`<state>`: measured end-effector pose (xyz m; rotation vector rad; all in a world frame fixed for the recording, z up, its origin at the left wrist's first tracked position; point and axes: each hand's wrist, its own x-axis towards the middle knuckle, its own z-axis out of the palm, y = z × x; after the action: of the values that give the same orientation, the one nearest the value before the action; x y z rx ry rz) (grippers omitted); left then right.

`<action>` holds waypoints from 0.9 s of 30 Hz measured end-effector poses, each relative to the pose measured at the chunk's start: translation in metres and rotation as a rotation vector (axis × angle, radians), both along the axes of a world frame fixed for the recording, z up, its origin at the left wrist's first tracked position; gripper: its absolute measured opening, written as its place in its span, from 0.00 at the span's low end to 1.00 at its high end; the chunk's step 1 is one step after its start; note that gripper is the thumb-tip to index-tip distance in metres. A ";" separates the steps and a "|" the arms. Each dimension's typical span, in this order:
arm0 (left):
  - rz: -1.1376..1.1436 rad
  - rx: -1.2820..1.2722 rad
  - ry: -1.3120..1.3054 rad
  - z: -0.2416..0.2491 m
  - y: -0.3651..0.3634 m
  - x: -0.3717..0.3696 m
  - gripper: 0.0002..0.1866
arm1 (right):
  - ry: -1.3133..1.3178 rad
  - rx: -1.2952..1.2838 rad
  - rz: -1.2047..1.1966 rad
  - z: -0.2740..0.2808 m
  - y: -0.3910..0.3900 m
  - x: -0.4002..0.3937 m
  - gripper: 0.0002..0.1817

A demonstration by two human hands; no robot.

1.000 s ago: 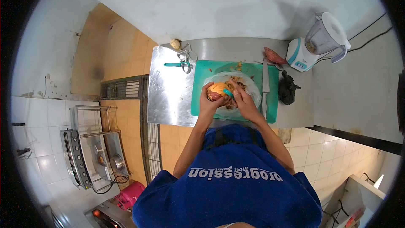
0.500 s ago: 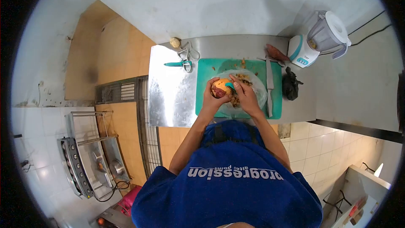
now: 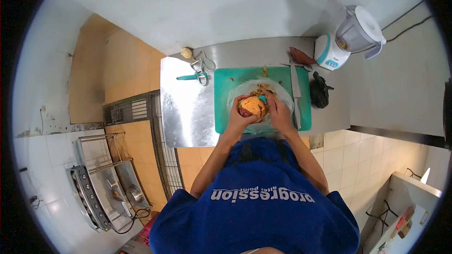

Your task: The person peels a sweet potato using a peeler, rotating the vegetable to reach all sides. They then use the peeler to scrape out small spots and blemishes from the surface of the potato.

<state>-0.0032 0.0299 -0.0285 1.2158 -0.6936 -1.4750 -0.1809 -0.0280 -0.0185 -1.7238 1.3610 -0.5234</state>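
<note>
My left hand (image 3: 240, 115) is wrapped round a partly peeled sweet potato (image 3: 254, 106), its flesh orange with reddish-brown skin left on the lower left. In my right hand (image 3: 279, 115) is a small teal peeler (image 3: 262, 98), mostly hidden by the fingers, at the sweet potato's upper right. Both hands are over a clear plastic bag (image 3: 234, 95) strewn with brown peelings (image 3: 264, 87). Beneath the bag is a green cutting board (image 3: 223, 108), and a long knife (image 3: 295, 84) rests along the board's right side.
A teal-handled tool (image 3: 188, 77) and a pale round piece (image 3: 186, 52) lie left on the steel table (image 3: 181, 113). At the right are a reddish unpeeled root (image 3: 301, 56), a black plastic bag (image 3: 320, 91) and a white blender (image 3: 332, 55).
The sweet potato has turned in my left hand, and more orange flesh faces up. My right hand and the peeler have shifted slightly. The whole view has moved a little.
</note>
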 end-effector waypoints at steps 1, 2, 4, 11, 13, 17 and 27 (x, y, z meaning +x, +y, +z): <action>0.025 0.030 0.145 0.000 0.004 -0.004 0.40 | 0.072 0.015 -0.012 -0.006 -0.004 -0.007 0.29; 0.025 0.043 0.147 -0.001 0.005 -0.008 0.40 | 0.075 0.028 -0.013 -0.011 -0.003 -0.013 0.29; 0.048 0.037 0.189 -0.002 0.005 -0.014 0.40 | -0.242 0.059 -0.096 -0.015 -0.003 -0.016 0.28; 0.168 0.144 0.336 0.007 0.006 -0.031 0.42 | -0.120 0.146 -0.003 0.002 0.010 -0.019 0.25; 0.200 0.140 0.412 0.005 0.008 -0.041 0.43 | 0.000 0.043 -0.043 0.003 -0.003 -0.029 0.25; 0.211 0.031 0.375 -0.012 0.002 -0.059 0.44 | -0.050 -0.252 0.047 -0.015 0.004 -0.032 0.25; 0.349 -0.014 0.088 -0.015 0.005 -0.074 0.49 | -0.191 -0.109 0.192 -0.002 -0.006 -0.043 0.26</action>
<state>-0.0775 0.0345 -0.0431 1.1857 -0.4068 -1.2216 -0.2242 -0.0342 -0.0202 -1.8196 1.0374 -0.6443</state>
